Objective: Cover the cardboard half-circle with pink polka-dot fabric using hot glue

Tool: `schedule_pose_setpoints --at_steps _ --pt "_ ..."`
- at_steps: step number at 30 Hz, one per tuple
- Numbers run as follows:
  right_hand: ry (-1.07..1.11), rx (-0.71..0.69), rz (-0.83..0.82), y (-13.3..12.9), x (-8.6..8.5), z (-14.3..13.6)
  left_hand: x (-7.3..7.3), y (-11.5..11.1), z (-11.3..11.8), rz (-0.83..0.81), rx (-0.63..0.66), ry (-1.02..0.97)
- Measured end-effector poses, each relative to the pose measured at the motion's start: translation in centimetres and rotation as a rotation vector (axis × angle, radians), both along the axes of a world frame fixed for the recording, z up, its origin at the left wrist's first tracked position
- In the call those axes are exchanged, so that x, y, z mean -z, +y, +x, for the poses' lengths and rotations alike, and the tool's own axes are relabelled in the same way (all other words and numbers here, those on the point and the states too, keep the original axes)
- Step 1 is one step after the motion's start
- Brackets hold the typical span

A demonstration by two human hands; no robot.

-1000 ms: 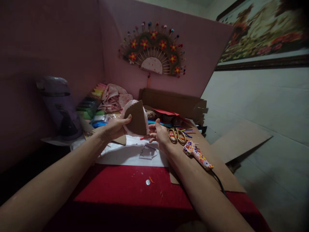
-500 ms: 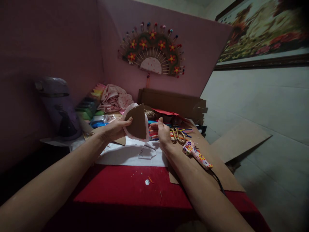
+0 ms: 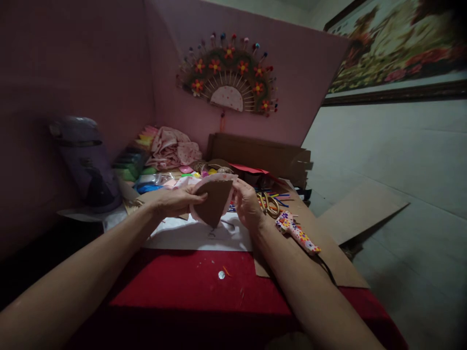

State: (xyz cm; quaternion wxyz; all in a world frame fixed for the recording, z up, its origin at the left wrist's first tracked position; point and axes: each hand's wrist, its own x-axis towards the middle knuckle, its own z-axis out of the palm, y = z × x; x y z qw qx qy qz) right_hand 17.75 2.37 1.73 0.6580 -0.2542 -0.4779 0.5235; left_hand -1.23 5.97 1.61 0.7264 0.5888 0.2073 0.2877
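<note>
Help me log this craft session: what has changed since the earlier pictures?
The right hand has taken hold of the fabric edge at the upper right of the half-round cardboard piece, which has turned clockwise, its top corner swinging right and down. The left hand kept its grip; the gold-handled scissors and glue gun stayed put.

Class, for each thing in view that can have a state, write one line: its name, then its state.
Left hand: gripping the cardboard piece
Right hand: fingers at the fabric border, grip unclear
Cardboard piece: held up, tilted
Fabric border: showing beyond the cardboard's edge
Scissors: lying down, blades hidden
Glue gun: lying down, on or off unclear
Pink cloth: crumpled
Bottle: upright
Fan: spread open
</note>
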Motion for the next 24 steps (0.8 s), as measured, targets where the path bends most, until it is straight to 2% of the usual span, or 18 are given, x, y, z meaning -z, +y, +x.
schedule_pose_setpoints --at_steps 3,8,17,24 --pt "-0.022 0.058 -0.008 -0.11 -0.23 0.41 -0.18 -0.21 0.18 -0.011 -0.003 0.016" --pt "-0.047 0.092 0.036 -0.20 -0.41 0.51 -0.20 -0.32 0.51 -0.006 -0.043 -0.010" --pt "-0.125 0.158 0.094 -0.32 -0.24 0.58 -0.04 -0.07 0.61 0.004 -0.041 -0.042" --pt "-0.156 0.272 0.118 -0.10 -0.27 0.52 -0.01 -0.12 0.78 0.004 -0.046 -0.057"
